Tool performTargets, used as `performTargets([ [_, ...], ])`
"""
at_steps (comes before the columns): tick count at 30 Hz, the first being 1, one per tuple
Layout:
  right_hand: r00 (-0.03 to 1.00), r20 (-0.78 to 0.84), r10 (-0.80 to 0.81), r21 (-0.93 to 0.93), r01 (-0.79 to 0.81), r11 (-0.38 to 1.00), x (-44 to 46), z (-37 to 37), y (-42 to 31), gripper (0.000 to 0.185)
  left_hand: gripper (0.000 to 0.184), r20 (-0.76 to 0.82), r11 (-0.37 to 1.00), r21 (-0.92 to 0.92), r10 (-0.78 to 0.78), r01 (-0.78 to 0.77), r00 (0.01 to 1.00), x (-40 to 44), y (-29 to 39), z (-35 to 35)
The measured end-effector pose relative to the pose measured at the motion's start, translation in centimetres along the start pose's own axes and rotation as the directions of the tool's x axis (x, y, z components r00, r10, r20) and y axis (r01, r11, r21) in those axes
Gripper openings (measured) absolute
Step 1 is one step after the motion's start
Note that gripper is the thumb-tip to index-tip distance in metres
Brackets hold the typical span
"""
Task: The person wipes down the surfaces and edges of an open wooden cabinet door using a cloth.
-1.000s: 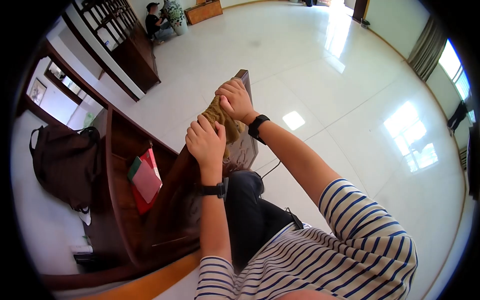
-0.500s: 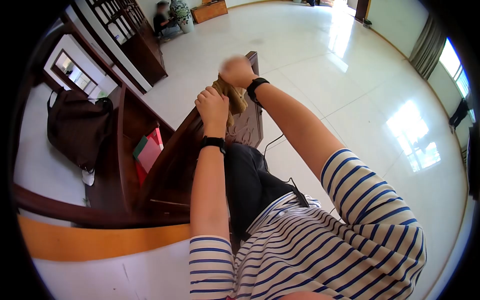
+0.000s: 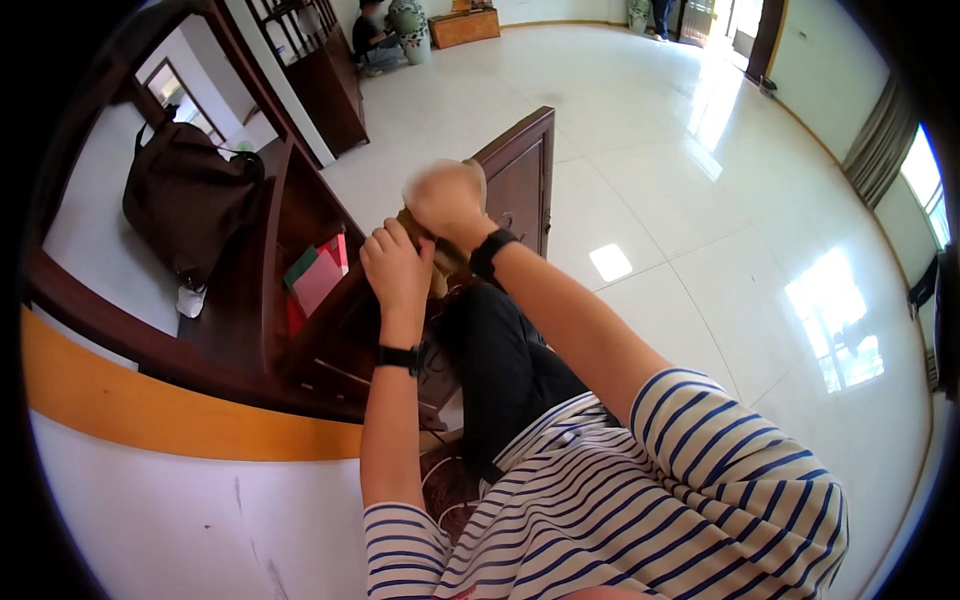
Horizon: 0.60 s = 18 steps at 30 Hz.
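Note:
A brown cloth [image 3: 440, 280] hangs over the top edge of a dark wooden door panel [image 3: 515, 180]. My right hand [image 3: 447, 203] is closed round the cloth on that edge, its fingers blurred. Just left of it and nearer to me, my left hand [image 3: 396, 270] has its fingers bent over the edge and its thumb against the cloth. Part of the cloth hangs down below both hands. Carved relief shows on the panel's face, partly hidden by my hands and the cloth.
Left of the panel, an open wooden compartment [image 3: 290, 220] holds red, pink and green folders [image 3: 318, 284]. A dark brown bag [image 3: 190, 200] leans beside it. My dark-trousered leg is under the panel. Far off, a person [image 3: 372, 42] sits by a large vase [image 3: 410, 30].
The view has shifted, showing more of the door panel's far end. My right hand and the cloth have moved back along the edge towards me. My left hand stays beside them.

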State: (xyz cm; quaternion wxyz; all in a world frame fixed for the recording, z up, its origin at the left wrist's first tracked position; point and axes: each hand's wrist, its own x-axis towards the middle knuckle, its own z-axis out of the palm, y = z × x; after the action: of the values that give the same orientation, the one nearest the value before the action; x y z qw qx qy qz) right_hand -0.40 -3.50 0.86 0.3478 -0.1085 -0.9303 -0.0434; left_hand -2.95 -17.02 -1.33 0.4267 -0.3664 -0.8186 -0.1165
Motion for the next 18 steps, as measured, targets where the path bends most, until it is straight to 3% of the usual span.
performTargets([
  [2,0.955,-0.245,-0.169,0.010,0.177,0.984,-0.5,0.7,-2.9,0.017,0.040,-0.005,0.999,-0.006,-0.044,0.044,0.999,-1.2,-1.3,-1.6],
  [4,1.000,-0.016,0.005,0.244,-0.001,0.970,-0.2,-0.7,-6.4,0.016,0.044,-0.039,0.998,0.051,0.040,-0.038,0.998,-1.7,-3.0,-2.7],
  [5,0.999,-0.034,-0.006,0.243,0.014,0.970,-0.4,-0.7,-8.0,0.016,0.044,-0.057,0.998,0.061,0.036,-0.033,0.998,-2.2,-3.9,-3.2],
  [7,0.951,-0.284,0.121,0.493,0.036,0.869,-1.1,-0.6,-10.0,0.018,0.046,0.081,0.995,0.000,-0.102,0.103,0.991,-3.4,-5.0,-4.0],
  [8,0.953,-0.279,0.120,0.501,0.038,0.865,-1.0,-0.4,-10.1,0.018,0.046,0.087,0.994,0.009,-0.107,0.106,0.990,-3.6,-5.4,-4.3],
  [10,0.982,-0.187,-0.005,0.494,0.098,0.864,-1.0,-0.8,-10.0,0.020,0.047,-0.030,0.996,-0.075,-0.053,0.051,0.998,-4.0,-6.1,-4.9],
  [11,0.978,-0.199,-0.061,0.515,0.157,0.843,-0.7,-0.9,-9.4,0.019,0.054,-0.010,0.999,0.004,-0.032,0.032,0.999,-4.1,-6.3,-4.4],
  [14,0.962,-0.152,-0.228,0.530,0.274,0.803,0.1,-0.3,-7.8,0.019,0.058,0.014,0.982,0.065,-0.178,0.176,0.984,-3.9,-4.9,-4.6],
  [18,0.942,-0.195,-0.272,0.576,0.335,0.746,1.1,0.0,-6.6,0.016,0.047,-0.077,0.977,0.038,-0.205,0.208,0.976,-3.8,-4.5,-4.8],
])
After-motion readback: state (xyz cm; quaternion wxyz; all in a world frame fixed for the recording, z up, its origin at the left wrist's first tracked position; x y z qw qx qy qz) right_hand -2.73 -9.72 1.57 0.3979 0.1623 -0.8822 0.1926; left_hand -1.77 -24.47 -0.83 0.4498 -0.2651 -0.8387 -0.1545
